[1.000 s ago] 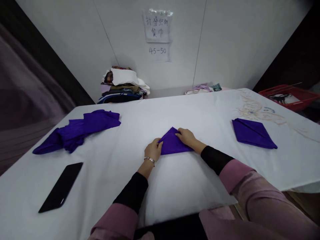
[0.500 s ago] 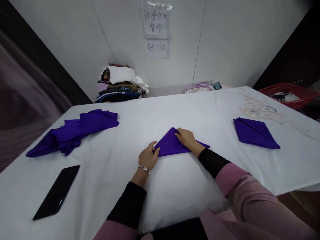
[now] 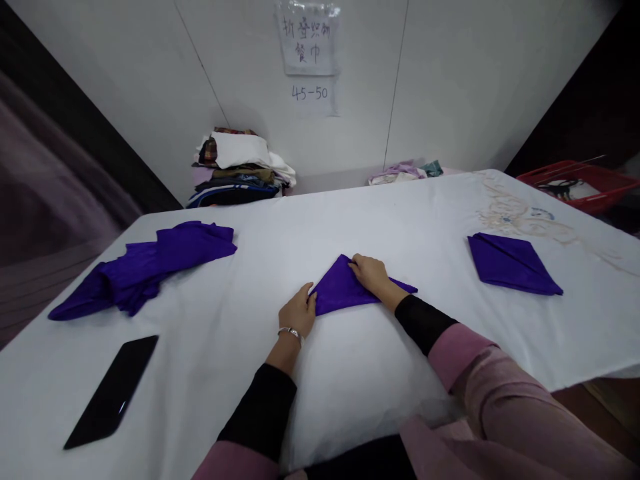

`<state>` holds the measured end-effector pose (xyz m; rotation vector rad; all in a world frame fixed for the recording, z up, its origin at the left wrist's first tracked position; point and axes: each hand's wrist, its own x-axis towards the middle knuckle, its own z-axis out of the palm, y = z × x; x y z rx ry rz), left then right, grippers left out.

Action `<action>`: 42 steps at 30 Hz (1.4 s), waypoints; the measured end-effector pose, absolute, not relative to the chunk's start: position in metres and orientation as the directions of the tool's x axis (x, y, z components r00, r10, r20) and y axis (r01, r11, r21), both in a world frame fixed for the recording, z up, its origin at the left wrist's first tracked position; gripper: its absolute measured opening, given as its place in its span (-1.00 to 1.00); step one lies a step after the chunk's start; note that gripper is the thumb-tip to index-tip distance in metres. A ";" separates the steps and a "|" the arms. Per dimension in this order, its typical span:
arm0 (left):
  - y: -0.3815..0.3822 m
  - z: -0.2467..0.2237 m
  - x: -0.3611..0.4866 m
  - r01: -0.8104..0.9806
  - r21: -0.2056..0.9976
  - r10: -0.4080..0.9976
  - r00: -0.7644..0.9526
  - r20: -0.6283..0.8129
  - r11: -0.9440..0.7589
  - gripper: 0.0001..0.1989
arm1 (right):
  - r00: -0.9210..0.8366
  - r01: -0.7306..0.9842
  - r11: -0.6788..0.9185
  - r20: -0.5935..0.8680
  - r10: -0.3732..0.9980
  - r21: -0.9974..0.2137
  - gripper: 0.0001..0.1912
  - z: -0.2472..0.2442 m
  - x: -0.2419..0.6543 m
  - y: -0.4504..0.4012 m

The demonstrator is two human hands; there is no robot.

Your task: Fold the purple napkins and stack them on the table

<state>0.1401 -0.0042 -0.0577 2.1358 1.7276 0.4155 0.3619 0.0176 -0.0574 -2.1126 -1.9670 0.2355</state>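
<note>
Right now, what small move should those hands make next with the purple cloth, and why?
Perhaps the left hand could fold the left corner of the purple, flat, triangular cloth inward: its fingers are at that corner, while the right hand touches the cloth near its top point and may steady it.

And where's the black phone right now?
In the head view, the black phone lies at the near left on the white tablecloth, nearer than the crumpled purple cloth and left of the left hand.
</note>
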 end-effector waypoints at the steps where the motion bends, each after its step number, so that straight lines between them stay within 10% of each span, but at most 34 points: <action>1: -0.004 -0.057 0.141 0.878 0.440 0.978 0.210 -0.007 -0.185 -0.59 | 0.075 0.955 -0.059 0.047 0.996 -0.289 -0.75 -0.057 0.362 0.018; 42: 0.005 -0.050 0.139 0.953 0.285 0.992 0.122 -0.044 -0.104 -0.56 | 0.092 0.975 -0.065 0.116 0.989 -0.213 -0.75 -0.058 0.358 0.026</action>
